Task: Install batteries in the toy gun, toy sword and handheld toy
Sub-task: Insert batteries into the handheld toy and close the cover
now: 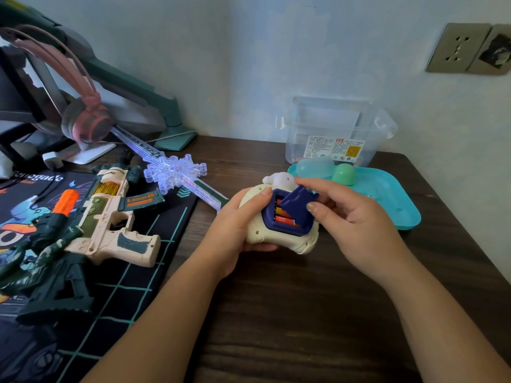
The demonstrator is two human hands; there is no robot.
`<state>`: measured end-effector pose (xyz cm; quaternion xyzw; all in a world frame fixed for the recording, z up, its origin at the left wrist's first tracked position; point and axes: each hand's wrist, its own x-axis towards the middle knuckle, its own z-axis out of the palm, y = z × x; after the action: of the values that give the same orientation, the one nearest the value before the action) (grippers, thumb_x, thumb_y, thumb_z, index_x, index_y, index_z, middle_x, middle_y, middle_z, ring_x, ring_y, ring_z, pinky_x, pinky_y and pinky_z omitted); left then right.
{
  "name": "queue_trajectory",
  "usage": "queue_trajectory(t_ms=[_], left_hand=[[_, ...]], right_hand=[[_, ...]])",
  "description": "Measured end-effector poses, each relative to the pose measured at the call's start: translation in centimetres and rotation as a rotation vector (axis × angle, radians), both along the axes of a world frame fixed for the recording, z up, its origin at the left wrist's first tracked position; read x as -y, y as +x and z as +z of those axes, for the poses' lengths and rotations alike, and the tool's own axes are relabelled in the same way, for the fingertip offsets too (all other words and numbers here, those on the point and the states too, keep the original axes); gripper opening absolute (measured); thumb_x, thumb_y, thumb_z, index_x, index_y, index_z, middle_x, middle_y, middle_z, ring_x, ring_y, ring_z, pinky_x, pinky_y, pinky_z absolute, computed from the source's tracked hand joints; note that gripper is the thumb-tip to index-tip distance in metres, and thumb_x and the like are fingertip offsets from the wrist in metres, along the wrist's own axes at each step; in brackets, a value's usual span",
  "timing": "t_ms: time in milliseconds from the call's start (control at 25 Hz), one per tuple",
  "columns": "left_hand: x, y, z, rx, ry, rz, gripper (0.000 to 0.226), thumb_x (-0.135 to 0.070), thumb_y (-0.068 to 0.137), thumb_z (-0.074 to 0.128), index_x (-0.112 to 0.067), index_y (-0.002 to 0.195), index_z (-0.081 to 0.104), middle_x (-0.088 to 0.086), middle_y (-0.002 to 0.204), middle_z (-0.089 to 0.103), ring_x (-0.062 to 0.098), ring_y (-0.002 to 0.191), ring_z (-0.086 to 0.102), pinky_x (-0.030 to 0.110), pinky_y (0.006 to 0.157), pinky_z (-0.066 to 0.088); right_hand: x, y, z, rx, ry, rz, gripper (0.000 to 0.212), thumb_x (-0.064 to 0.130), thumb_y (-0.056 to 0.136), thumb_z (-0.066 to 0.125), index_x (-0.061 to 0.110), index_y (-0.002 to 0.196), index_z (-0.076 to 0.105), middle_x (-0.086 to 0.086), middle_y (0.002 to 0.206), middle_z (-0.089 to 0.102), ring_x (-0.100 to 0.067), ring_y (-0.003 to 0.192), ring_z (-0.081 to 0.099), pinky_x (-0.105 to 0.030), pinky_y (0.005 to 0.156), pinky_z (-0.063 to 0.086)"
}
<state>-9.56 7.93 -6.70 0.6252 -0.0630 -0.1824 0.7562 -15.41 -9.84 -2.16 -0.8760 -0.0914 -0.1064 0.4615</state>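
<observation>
Handheld toy (279, 240), a cream-coloured body, is held a little above the middle of the table (304, 313), back side up, with its long axis running about left to right between the two hands. The left hand (235, 225) grasps its left end, the thumb lying on the upper rim and the fingers curled underneath. The right hand (351, 217) pinches the dark blue battery cover (297, 203) between thumb and fingers.

The cover stands tilted over the open compartment (266, 214). Its lower edge is near the right side of the opening and its upper edge is raised, so the batteries (282, 218) show on the left. I judge that the coming move is to lay the cover flat, turning it down and to the left. The right hand is the one that must do it, and the left only steadies the toy.

The cover hides part of the compartment, so the number of batteries is not sure. I cannot see any catch or screw. The front of the toy faces down.

The toy gun (110, 214) lies on the mat (138, 272) near the left edge, its stock cut off by the picture. The toy sword (174, 172) glows toward the back left corner, its tip hidden behind pink headphones (85, 123). A teal tray (401, 205) sits by the right edge.
</observation>
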Motion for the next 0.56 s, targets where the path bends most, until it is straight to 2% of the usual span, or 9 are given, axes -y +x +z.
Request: queue_trajectory(t_ms=[80, 160, 280, 440, 560], left_hand=[[0.06, -0.02, -0.05, -0.009, 0.02, -0.015, 0.054, -0.054, 0.078, 0.061, -0.026, 0.124, 0.061, 0.007, 0.108, 0.074, 0.023, 0.087, 0.074, 0.035, 0.062, 0.058], [0.06, 0.01, -0.05, -0.016, 0.027, -0.024, 0.052, -0.054, 0.08, 0.06, -0.026, 0.123, 0.062, 0.007, 0.107, 0.074, 0.022, 0.085, 0.073, 0.035, 0.06, 0.057], [0.02, 0.1, -0.08, -0.027, 0.034, -0.025, 0.046, -0.051, 0.084, 0.059, -0.026, 0.123, 0.063, 0.007, 0.105, 0.074, 0.022, 0.083, 0.073, 0.034, 0.059, 0.057], [0.05, 0.07, -0.13, -0.037, 0.039, -0.029, 0.045, -0.05, 0.086, 0.058, -0.025, 0.123, 0.062, 0.007, 0.104, 0.074, 0.023, 0.083, 0.073, 0.035, 0.06, 0.057], [-0.01, 0.09, -0.08, -0.048, 0.029, -0.019, 0.039, -0.048, 0.091, 0.056, -0.024, 0.122, 0.063, 0.006, 0.1, 0.075, 0.022, 0.081, 0.073, 0.035, 0.059, 0.058]], right_hand=[[-0.02, 0.05, -0.2, 0.001, -0.056, -0.003, 0.043, 0.016, 0.095, 0.054, 0.053, 0.116, 0.05, 0.02, 0.097, 0.057, 0.014, 0.096, 0.05, -0.003, 0.072, 0.044], [0.02, 0.12, -0.29, 0.007, -0.09, -0.017, 0.041, 0.017, 0.096, 0.053, 0.053, 0.113, 0.049, 0.022, 0.099, 0.055, 0.017, 0.098, 0.047, 0.0, 0.072, 0.042], [-0.04, 0.22, -0.48, 0.032, -0.126, -0.015, 0.041, 0.019, 0.097, 0.052, 0.058, 0.107, 0.046, 0.027, 0.106, 0.053, 0.014, 0.107, 0.045, -0.001, 0.078, 0.042], [-0.24, 0.18, -0.78, 0.049, -0.122, -0.008, 0.037, 0.019, 0.096, 0.052, 0.051, 0.115, 0.051, 0.025, 0.104, 0.053, 0.01, 0.106, 0.046, -0.004, 0.079, 0.044], [-0.49, 0.09, -0.86, 0.052, -0.081, -0.004, 0.037, 0.018, 0.096, 0.053, 0.05, 0.115, 0.051, 0.027, 0.106, 0.054, 0.012, 0.106, 0.047, -0.001, 0.078, 0.042]])
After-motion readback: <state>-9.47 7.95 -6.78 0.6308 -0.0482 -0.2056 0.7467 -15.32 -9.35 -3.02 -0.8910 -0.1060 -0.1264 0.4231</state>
